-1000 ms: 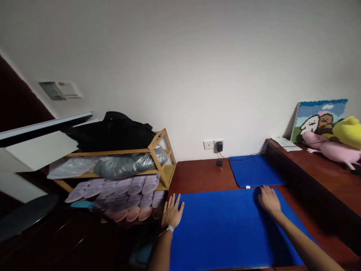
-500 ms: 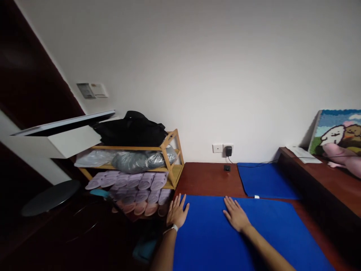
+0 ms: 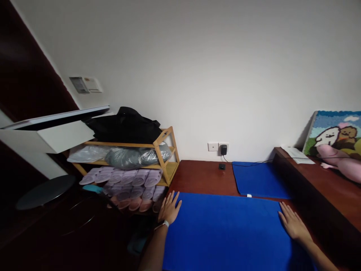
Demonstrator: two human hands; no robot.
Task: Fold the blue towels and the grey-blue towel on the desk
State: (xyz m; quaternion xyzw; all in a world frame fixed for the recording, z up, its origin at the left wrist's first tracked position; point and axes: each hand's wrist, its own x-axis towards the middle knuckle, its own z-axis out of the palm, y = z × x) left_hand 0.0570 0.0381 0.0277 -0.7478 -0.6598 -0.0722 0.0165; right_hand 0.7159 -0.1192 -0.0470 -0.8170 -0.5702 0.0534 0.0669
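Note:
A large blue mat lies flat on a dark red wooden surface. My left hand rests palm down on the mat's far left corner, fingers spread, with a pale band at the wrist. My right hand lies flat with fingers spread at the mat's right edge. Neither hand holds anything. A smaller blue mat lies beyond, touching the big one's far edge.
A bamboo rack at the left holds rows of lilac slippers, bagged items and a black bag. A charger sits in the wall socket. A raised wooden ledge on the right carries a picture and a pink plush.
My right hand slid from the mat's middle out to its right edge. My left hand stayed on the left corner. The view shifted slightly to the right.

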